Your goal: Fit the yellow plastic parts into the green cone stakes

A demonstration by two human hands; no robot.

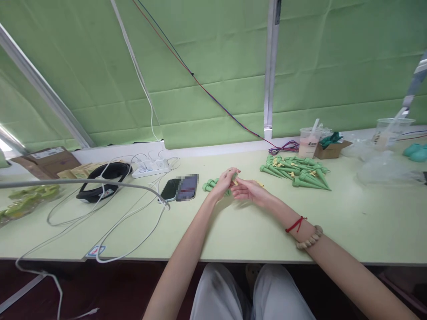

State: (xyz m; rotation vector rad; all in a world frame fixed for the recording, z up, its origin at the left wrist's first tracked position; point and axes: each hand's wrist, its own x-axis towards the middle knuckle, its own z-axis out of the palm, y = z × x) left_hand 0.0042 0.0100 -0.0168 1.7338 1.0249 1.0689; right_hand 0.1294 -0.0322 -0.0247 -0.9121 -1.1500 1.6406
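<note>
Head view: left hand and right hand gripping small yellow plastic-looking piece, probably light, stiff, best edge-pinched

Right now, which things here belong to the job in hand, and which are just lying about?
Apparently in the job:
left hand, right hand
small yellow piece between them
green cone-shaped spikes, heaped to the right
green pieces beside the left hand

Apparently just lying about:
two phones
white power strip
black band
drink cup with straw
</note>
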